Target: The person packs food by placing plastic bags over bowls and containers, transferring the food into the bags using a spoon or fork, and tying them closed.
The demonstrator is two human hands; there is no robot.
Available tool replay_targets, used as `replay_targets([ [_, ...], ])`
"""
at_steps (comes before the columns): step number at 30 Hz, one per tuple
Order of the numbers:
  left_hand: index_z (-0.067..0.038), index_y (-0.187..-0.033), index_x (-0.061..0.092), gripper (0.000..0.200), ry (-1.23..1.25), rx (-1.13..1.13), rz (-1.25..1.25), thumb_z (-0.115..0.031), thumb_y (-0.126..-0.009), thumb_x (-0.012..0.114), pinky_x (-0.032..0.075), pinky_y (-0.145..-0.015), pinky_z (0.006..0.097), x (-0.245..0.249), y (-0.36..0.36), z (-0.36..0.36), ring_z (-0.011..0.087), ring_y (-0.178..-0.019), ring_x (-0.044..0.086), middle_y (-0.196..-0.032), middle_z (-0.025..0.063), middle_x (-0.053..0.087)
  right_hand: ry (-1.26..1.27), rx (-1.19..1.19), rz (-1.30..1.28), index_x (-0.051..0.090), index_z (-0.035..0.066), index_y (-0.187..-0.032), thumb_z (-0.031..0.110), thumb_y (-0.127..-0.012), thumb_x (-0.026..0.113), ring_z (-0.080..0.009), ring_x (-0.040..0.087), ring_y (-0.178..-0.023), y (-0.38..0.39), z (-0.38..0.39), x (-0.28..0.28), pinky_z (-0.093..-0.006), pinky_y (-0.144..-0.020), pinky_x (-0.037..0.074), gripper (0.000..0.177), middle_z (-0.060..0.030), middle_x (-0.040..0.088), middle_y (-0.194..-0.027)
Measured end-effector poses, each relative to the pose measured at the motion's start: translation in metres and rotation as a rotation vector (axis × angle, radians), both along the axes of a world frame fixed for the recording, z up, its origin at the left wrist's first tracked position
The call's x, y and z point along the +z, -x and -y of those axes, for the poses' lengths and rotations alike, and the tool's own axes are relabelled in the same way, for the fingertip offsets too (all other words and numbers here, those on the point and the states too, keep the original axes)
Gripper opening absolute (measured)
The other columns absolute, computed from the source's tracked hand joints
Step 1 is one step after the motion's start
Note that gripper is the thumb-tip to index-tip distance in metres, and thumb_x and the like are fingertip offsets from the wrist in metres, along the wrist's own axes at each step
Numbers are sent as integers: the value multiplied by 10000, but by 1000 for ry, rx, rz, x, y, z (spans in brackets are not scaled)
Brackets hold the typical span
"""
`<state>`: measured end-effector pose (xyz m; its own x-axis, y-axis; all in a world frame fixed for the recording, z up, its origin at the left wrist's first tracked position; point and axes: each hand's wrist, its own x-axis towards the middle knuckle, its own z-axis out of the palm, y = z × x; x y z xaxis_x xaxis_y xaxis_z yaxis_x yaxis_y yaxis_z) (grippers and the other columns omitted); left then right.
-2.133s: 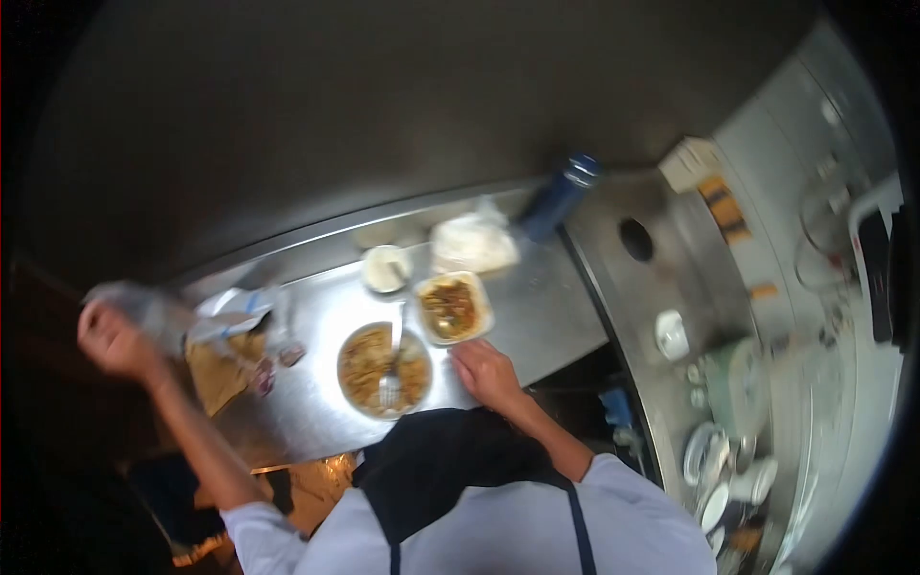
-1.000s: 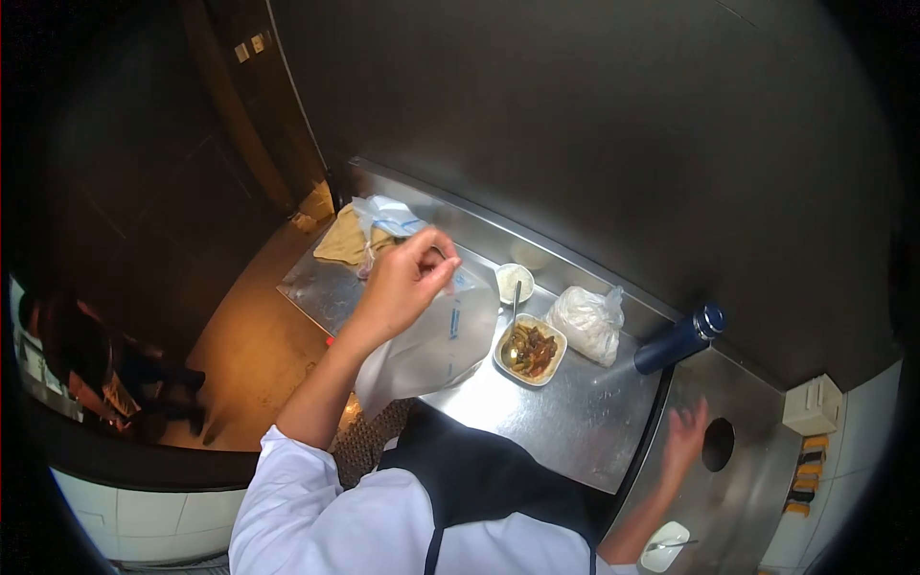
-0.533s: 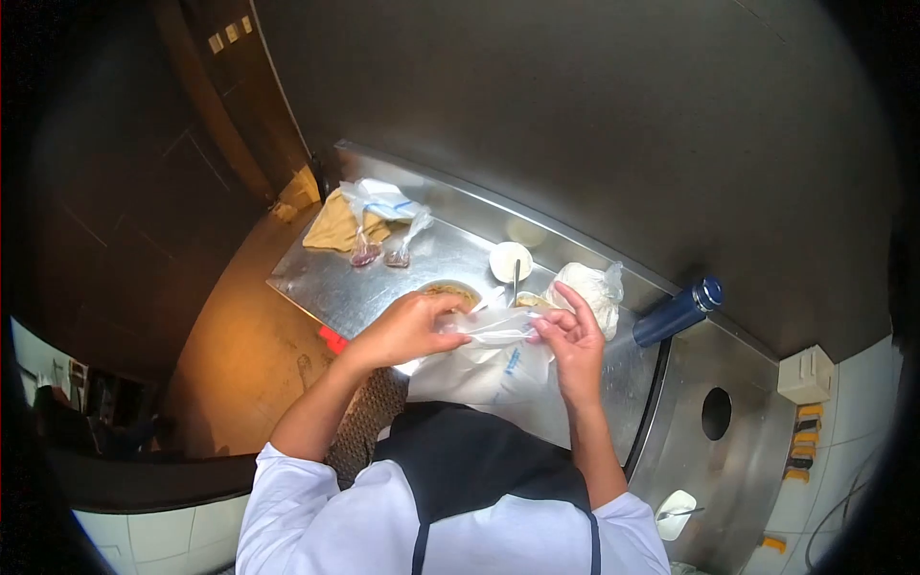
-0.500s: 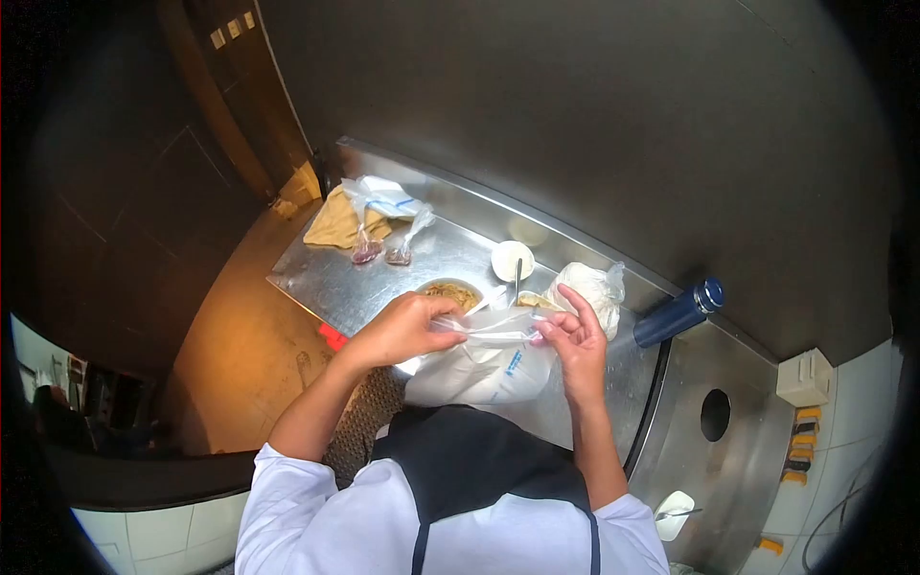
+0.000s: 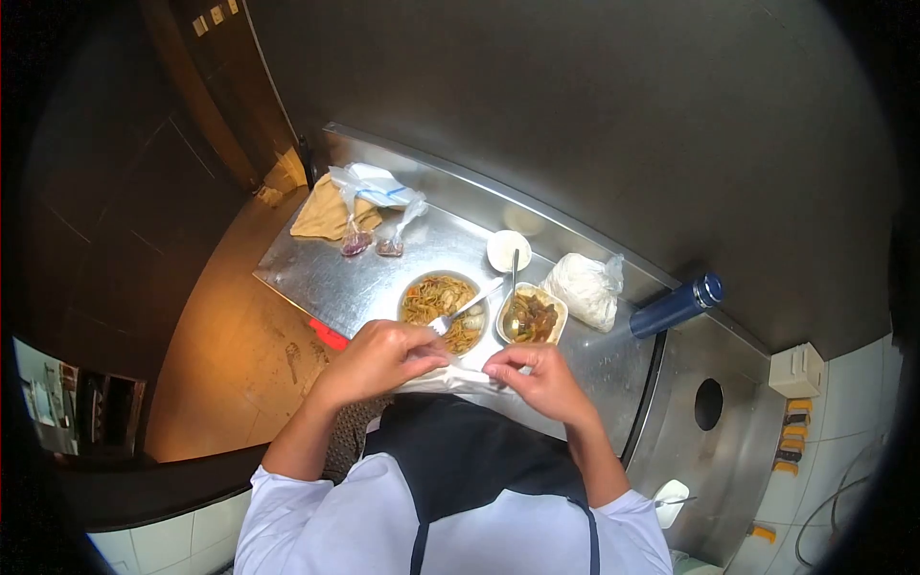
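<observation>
Your left hand [image 5: 383, 362] and right hand [image 5: 539, 379], fingers nearly closed, pinch the white plastic bag [image 5: 458, 381] between them by the worktop's [image 5: 331, 280] near edge. Beyond sits the noodle bowl [image 5: 428, 305]; the blue flask [image 5: 674, 308] is at the far right corner.

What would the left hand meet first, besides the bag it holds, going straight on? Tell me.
Likely the right hand, across a small gap from the left hand, with the bag between them; depth is unclear.
</observation>
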<state>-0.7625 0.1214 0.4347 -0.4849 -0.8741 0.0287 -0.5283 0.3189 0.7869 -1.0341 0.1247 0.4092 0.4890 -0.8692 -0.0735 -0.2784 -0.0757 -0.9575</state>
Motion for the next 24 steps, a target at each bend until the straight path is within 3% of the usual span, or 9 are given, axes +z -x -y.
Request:
replay_targets([
  [3,-23,-936,735,147,-21,81,-106,-149,-861,746,520,-645,332,-19,-3,-13,233,-688,695,-777,136,708,-117,-34,-16,735,-12,-955,102,-944,696,-86,638,-733,-9,-19,-13,-247,-665,515,121,-44,715,-805],
  [6,-11,-940,730,149,-124,160,-115,-137,-862,748,497,-617,324,-31,-4,-23,236,-656,655,-764,120,696,-265,-43,53,731,-7,-964,117,-943,707,-80,623,-732,-22,-28,-17,-230,-660,501,129,-27,717,-834],
  [9,8,-908,717,159,-27,275,-175,-100,-815,787,473,-590,319,-25,5,-28,215,-632,611,-750,107,666,-319,-60,111,718,-11,-974,104,-926,727,-72,621,-735,-20,-31,-26,-226,-668,502,125,-33,717,-849],
  [12,20,-854,698,196,517,675,-60,-84,-761,836,466,-579,314,-38,19,-31,182,-639,604,-751,100,645,-286,-154,191,700,-7,-942,54,-889,758,-68,624,-745,-15,-33,-27,-225,-685,512,100,-44,710,-849],
  [13,17,-811,684,225,541,714,-25,-84,-727,866,467,-573,298,-38,21,-39,157,-629,601,-742,99,625,-274,-220,256,693,-4,-924,35,-875,767,-70,624,-748,-19,-34,-27,-227,-692,516,97,-49,706,-856],
  [16,23,-810,688,224,166,502,-210,-90,-737,867,467,-569,289,-27,45,-50,164,-610,603,-740,109,629,-208,-249,405,663,9,-849,34,-870,776,-65,608,-775,-32,-36,-29,-227,-709,510,118,-37,680,-859],
  [17,32,-837,707,172,43,428,-129,-66,-781,837,498,-595,278,-24,52,-53,148,-640,635,-763,97,656,-180,-225,445,651,14,-820,44,-874,776,-61,600,-787,-33,-36,-30,-226,-715,505,140,-28,668,-857],
  [20,44,-875,723,116,-245,504,-496,-47,-845,789,526,-634,262,-50,70,-51,117,-709,663,-789,73,689,-117,-210,422,600,25,-766,33,-864,783,-67,592,-808,-28,-38,-40,-226,-731,498,208,-27,635,-857],
  [24,12,-942,720,68,-542,470,-682,-41,-908,742,520,-696,224,-48,71,-54,74,-790,656,-845,31,717,-316,-191,580,538,48,-695,-11,-852,774,-70,581,-782,-15,-41,-41,-228,-700,483,290,-18,604,-812],
])
